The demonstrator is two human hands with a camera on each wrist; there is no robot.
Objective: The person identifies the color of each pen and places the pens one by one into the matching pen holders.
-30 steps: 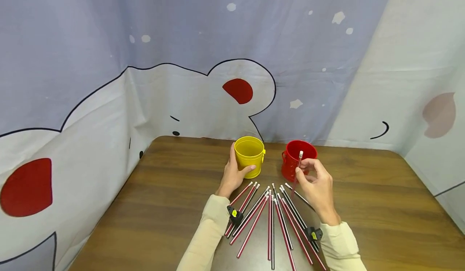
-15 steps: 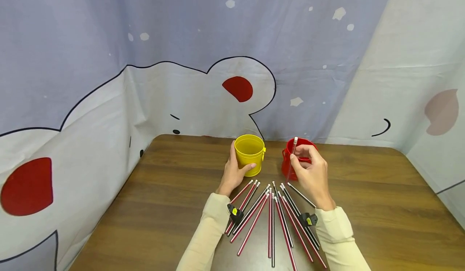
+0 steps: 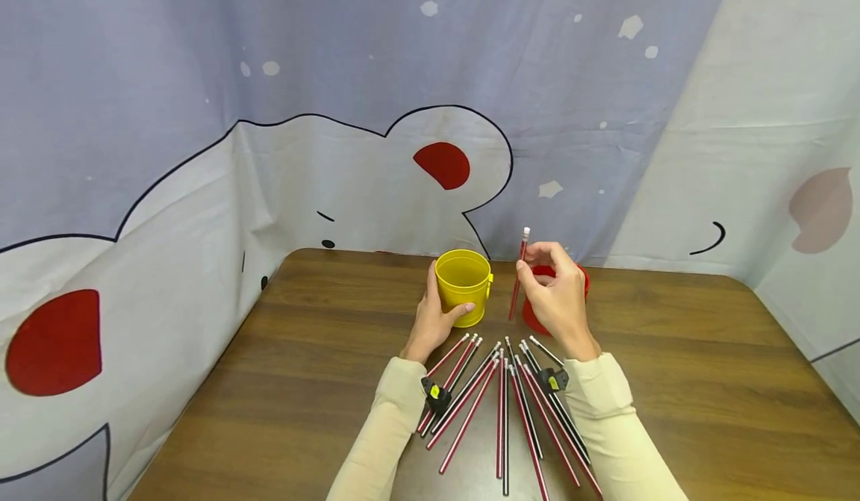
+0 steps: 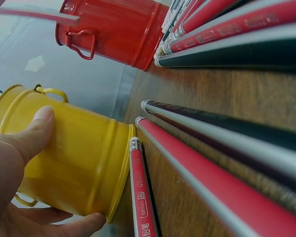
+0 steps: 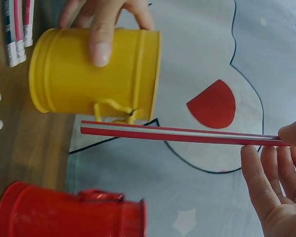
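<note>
Biggest first: blue-and-white printed backdrop (image 3: 376, 38), then the brown wood-grain table (image 3: 269, 381). Cream sleeves (image 3: 376, 426) come in from the near side. Left hand (image 3: 432, 323) clamped round the yellow bucket (image 3: 463, 296), thumb across the near wall; bucket is upright. Right hand (image 3: 561, 299) is up in front of the red bucket (image 3: 535, 320), hiding much of it; that one is upright too, right of the yellow, gap between. Loose pencils (image 3: 500, 411), red and dark, fanned on the table nearside of both buckets, eraser ends toward them. Single red pencil (image 3: 515, 296): pinched between right thumb and fingers, white eraser up, slight tilt, lower end between the buckets.
</note>
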